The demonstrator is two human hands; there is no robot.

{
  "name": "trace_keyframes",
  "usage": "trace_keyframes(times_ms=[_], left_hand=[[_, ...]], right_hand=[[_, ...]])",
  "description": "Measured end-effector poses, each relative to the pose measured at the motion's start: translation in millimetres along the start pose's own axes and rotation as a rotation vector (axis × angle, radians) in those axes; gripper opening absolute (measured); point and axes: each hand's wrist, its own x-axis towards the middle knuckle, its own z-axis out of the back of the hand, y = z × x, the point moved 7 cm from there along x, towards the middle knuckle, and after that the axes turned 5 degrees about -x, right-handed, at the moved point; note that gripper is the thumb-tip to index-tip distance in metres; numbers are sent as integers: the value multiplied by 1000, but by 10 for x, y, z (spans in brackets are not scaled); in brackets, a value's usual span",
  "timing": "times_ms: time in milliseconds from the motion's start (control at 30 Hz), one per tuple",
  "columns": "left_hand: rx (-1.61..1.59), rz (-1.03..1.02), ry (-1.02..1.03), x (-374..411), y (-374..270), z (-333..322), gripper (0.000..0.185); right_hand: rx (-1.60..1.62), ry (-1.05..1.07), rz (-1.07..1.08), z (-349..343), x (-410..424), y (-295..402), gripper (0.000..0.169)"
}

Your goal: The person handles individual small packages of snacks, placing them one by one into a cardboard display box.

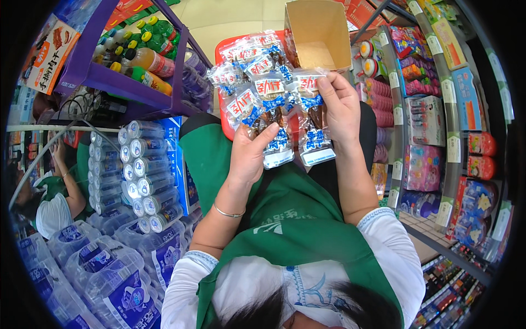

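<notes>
My left hand (251,155) grips a clear vacuum-sealed snack packet (271,119) with brown pieces inside, its thumb across the front. In my right hand (342,105) is a similar packet (314,119), pinched along its upper right side and held upright next to the first. Another packet (241,107) sits close beside my left fingers; whether they hold it too I cannot tell. Beyond my hands a pile of such packets (250,57) lies on a red plastic stool or tray (224,47). Behind the right-hand packet stands an open cardboard box (320,45), its visible inside bare brown.
Shelves of packaged goods (423,119) rise close on my right. At my left are a purple rack of bottled drinks (135,74), stacked shrink-wrapped cans (148,177) and bottle packs (115,263). A green apron (300,201) covers my lap. Tiled floor (230,16) shows ahead.
</notes>
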Motion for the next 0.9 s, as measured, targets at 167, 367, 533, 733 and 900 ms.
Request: trace_keyframes(times_ms=[167,367,533,733,900], left_hand=[[-66,33,-31,-15,107,-13,38],[59,-78,-126,9,103,54,42],[95,-409,-207,-52,-231,40,23],[84,-488,-261,-66,-239,160,26],[48,-535,-276,-92,-293,172,24]], right_hand=[[-142,97,53,-204,-24,-96,12],[-197,107,7,-253,-117,-165,14],[-633,397,-328,-90,-358,-202,13],[-27,417,-438,-139,-464,-403,35],[144,412,-400,-236,-516,-467,47]])
